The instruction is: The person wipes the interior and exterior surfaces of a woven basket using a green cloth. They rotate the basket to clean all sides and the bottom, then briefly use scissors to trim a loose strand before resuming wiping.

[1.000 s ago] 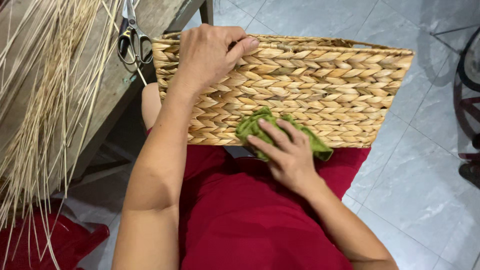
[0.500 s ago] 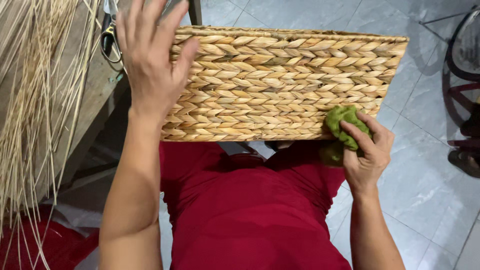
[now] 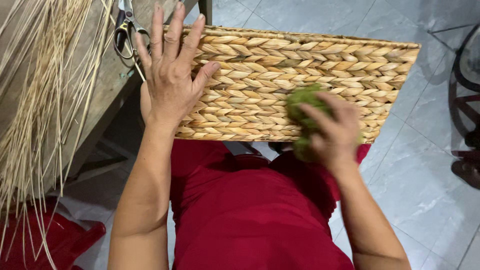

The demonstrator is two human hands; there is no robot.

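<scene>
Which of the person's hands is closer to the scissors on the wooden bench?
The left hand: it rests spread on the woven basket beside the scissors. The right hand presses a green cloth farther along the basket.

The basket is golden tan in a braided weave, the cloth moss green, the clothing deep red, the floor pale grey tile, the reeds straw-coloured.

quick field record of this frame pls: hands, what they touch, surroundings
left hand: flat, fingers spread, on the woven basket
right hand: presses a green cloth to the basket's side
basket: on the lap, over red clothing
bench: left, holds scissors and pale reeds
floor: grey tiles
</scene>
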